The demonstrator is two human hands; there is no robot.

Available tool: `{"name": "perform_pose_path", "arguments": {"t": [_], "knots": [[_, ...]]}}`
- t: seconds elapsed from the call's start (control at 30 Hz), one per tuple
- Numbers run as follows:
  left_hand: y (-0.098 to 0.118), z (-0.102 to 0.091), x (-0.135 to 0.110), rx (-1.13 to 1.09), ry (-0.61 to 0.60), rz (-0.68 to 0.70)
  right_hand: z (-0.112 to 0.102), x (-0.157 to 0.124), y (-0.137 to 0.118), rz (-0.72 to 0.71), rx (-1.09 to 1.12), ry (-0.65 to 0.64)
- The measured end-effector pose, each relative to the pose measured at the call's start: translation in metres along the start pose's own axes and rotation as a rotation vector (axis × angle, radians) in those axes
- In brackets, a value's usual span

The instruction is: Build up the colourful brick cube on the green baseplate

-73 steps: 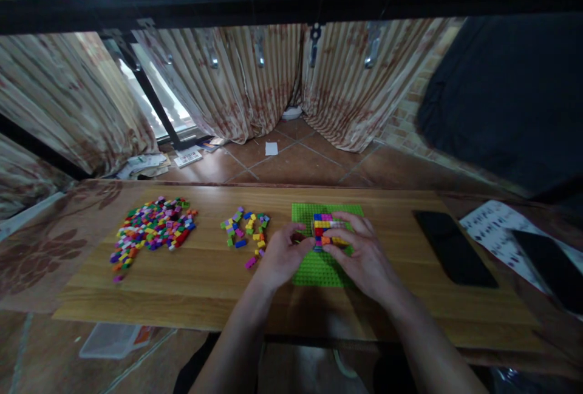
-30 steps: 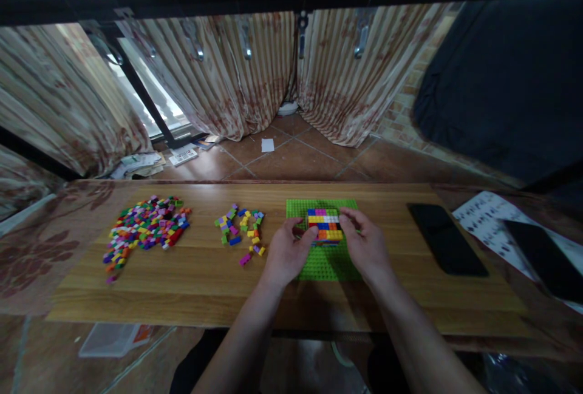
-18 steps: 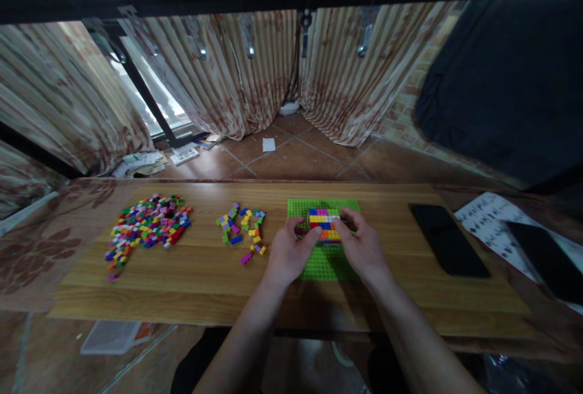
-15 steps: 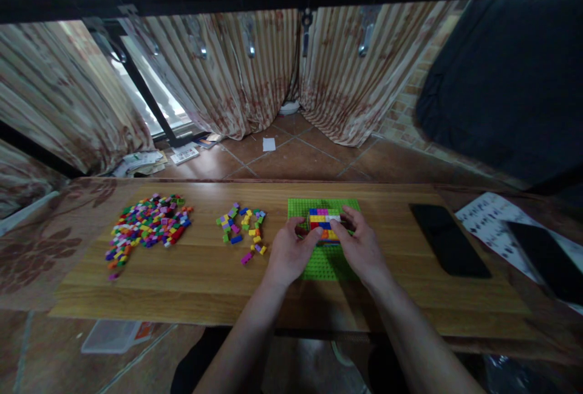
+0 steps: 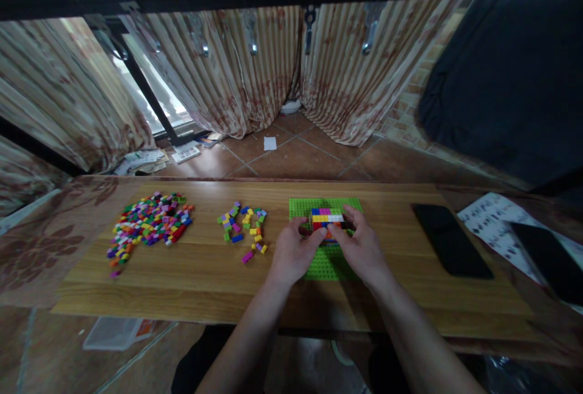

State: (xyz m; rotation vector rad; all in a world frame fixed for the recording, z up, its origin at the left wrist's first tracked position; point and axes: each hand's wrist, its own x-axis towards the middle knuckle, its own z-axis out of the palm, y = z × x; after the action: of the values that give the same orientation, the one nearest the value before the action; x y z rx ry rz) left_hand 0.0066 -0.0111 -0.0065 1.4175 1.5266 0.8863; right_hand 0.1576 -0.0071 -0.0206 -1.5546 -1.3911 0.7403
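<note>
A small block of many-coloured bricks stands on a green studded baseplate in the middle of the wooden table. My left hand grips the block from its left side, fingers curled against it. On the right side my right hand closes its fingers over the block's near face. The lower rows of the block are hidden behind both hands.
A large heap of loose coloured bricks lies at the table's left, with a smaller scatter beside the baseplate. A black phone lies to the right, with a printed sheet and another dark device beyond it.
Both hands have closed in on the brick block and cover more of its near face than a second ago. The camera has shifted slightly.
</note>
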Motion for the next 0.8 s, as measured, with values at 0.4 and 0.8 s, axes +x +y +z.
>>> {"name": "perform_pose_path", "arguments": {"t": [0.4,0.8], "knots": [[0.002,0.001,0.000,0.010,0.016,0.010,0.000,-0.003,-0.009,-0.068,-0.124,0.001],[0.008,-0.002,-0.005,0.060,0.021,0.053,0.004,-0.008,-0.016,-0.178,-0.229,0.013]]}}
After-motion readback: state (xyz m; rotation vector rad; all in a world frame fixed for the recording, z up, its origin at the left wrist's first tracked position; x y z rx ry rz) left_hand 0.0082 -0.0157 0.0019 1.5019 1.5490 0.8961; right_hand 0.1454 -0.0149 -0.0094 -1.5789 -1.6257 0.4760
